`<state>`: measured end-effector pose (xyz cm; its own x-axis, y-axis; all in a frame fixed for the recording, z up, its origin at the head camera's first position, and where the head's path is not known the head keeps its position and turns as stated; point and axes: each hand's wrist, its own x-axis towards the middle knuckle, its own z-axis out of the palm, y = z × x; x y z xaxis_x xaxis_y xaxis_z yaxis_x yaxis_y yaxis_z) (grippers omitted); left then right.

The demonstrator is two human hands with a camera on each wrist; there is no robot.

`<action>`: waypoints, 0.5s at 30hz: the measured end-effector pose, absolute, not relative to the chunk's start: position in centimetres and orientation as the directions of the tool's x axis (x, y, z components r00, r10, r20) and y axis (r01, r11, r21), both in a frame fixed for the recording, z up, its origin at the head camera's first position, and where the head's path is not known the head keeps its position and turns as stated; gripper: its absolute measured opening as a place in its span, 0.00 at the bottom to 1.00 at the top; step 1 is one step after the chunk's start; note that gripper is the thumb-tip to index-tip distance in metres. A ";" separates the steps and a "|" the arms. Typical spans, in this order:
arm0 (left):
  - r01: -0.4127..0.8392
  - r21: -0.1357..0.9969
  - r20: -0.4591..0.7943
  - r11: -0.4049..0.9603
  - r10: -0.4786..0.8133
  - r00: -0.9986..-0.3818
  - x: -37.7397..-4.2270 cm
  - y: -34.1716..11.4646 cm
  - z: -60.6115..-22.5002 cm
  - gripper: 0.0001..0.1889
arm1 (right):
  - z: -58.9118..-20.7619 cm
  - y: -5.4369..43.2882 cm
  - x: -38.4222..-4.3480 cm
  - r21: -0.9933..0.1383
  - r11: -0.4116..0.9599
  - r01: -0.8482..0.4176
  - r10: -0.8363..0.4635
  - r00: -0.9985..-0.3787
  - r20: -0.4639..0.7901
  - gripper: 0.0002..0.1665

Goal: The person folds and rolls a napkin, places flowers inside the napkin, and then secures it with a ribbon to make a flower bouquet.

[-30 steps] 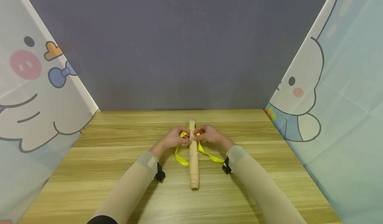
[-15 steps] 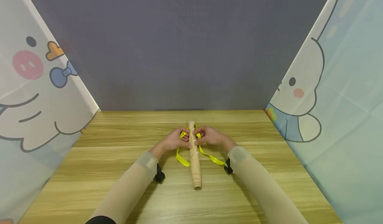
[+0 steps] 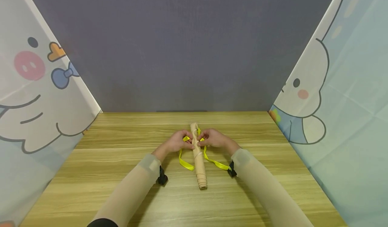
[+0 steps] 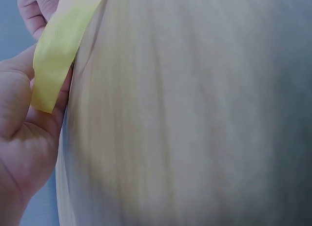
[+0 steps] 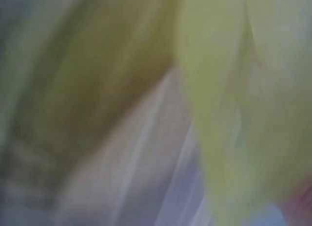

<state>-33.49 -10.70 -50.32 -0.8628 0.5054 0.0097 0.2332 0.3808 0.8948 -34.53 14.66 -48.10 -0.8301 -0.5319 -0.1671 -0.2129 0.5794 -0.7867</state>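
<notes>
A beige rolled-up sheet (image 3: 200,169) lies lengthwise on the table, its near end showing spiral layers. Round its middle runs a thin pale band (image 3: 197,155). My left hand (image 3: 179,141) grips the roll's upper part from the left, thumb nearest me. From the right, my right hand (image 3: 215,138) pinches the same part with thumb and forefinger. A yellow ribbon (image 3: 186,165) passes by both hands, with one loose end on each side of the roll. In the left wrist view the ribbon (image 4: 58,55) hangs across the left hand (image 4: 29,138). Blurred yellow ribbon (image 5: 209,114) fills much of the right wrist view.
The wood-grain table (image 3: 121,136) ends at a dark grey back wall (image 3: 188,52). Cartoon-printed sheets stand at the left (image 3: 36,102) and right (image 3: 348,119). A black wrist camera (image 3: 162,178) sits under the left wrist, another (image 3: 232,170) under the right.
The roll has turned slightly: its near end has swung right and a little away from me, its far end slightly left. Both hands stay on it. The ribbon ends have shifted a little right.
</notes>
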 end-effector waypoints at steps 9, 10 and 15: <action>0.216 0.882 -0.014 0.420 0.481 -0.877 -33.2 -10.6 -50.2 0.13 | -48.2 14.8 -34.4 -0.814 0.545 -0.202 -0.539 -0.828 -0.155 0.13; 0.218 0.880 -0.015 0.423 0.482 -0.876 -33.2 -10.6 -50.2 0.12 | -48.2 14.8 -34.4 -0.816 0.542 -0.202 -0.543 -0.825 -0.156 0.12; 0.212 0.890 -0.025 0.404 0.507 -0.862 -33.0 -10.6 -50.3 0.08 | -48.2 14.9 -34.1 -0.817 0.537 -0.210 -0.558 -0.815 -0.158 0.09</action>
<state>-33.03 -10.61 -50.28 -0.8618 0.5066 -0.0253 0.2116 0.4045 0.8897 -34.14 14.85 -48.24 -0.8147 -0.5580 -0.1579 -0.2097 0.5373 -0.8169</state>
